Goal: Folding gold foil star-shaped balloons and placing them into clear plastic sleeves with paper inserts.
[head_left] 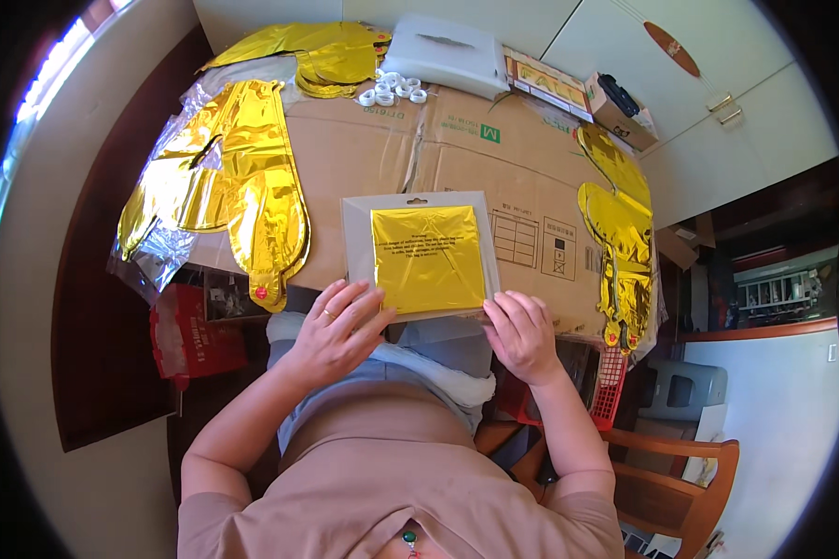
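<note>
My left hand (337, 328) and right hand (520, 334) each pinch the near edge of the flat packet (421, 253) with the folded gold foil inside, both grips clamped on it at mid-frame, so it lies steady on the cardboard-covered table (364, 154). Flattened gold foil balloons (242, 186) are spread at upper left and another (620, 228) at right, probably kept clear of my working spot. Small white tape rolls (393, 88) sit at the top.
</note>
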The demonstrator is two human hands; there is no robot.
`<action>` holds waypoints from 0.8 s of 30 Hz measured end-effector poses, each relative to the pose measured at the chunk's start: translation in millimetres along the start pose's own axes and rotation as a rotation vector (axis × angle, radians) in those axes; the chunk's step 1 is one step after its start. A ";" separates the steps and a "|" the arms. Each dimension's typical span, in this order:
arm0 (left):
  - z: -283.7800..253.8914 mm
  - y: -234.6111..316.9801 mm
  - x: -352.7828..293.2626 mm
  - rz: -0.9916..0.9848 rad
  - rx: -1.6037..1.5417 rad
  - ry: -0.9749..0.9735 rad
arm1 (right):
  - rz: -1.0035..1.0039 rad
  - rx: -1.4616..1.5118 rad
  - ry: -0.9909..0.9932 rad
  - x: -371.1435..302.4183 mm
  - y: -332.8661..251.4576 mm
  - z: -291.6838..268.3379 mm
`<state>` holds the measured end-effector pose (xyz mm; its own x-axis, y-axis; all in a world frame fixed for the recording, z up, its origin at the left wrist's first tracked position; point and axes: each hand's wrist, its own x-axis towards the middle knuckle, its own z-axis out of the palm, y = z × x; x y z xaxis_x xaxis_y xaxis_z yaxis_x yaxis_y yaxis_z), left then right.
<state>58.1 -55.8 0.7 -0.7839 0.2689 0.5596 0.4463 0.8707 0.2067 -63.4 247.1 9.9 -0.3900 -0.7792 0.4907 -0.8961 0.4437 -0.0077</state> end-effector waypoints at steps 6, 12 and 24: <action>1.5 -6.9 -2.4 -0.011 -0.002 0.140 | -0.003 0.086 0.037 4.9 -0.3 -0.8; 3.1 -14.2 -6.6 -0.116 -0.105 0.128 | 0.060 0.213 0.038 15.1 4.9 -1.2; -9.0 -4.6 15.7 -0.474 -0.028 -0.041 | 0.783 0.492 -0.473 59.3 19.7 -14.9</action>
<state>47.6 -59.3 15.8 -0.9202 -0.1389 0.3660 0.0461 0.8900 0.4536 -101.1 216.2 51.8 -0.8484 -0.4917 -0.1962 -0.3018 0.7538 -0.5837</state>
